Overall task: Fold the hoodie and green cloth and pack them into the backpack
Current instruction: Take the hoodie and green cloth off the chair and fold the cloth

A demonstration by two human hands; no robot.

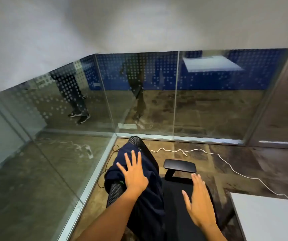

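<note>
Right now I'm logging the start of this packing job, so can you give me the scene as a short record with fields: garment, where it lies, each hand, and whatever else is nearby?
garment: dark navy fabric hoodie, unfolded
location: draped over the backrest of the black mesh office chair
left hand: flat on the hoodie, fingers spread
right hand: open above the chair seat, holding nothing
green cloth: only a small green sliver shows under the hoodie
backpack: not in view
nearby: white cable on floor, white table corner
</note>
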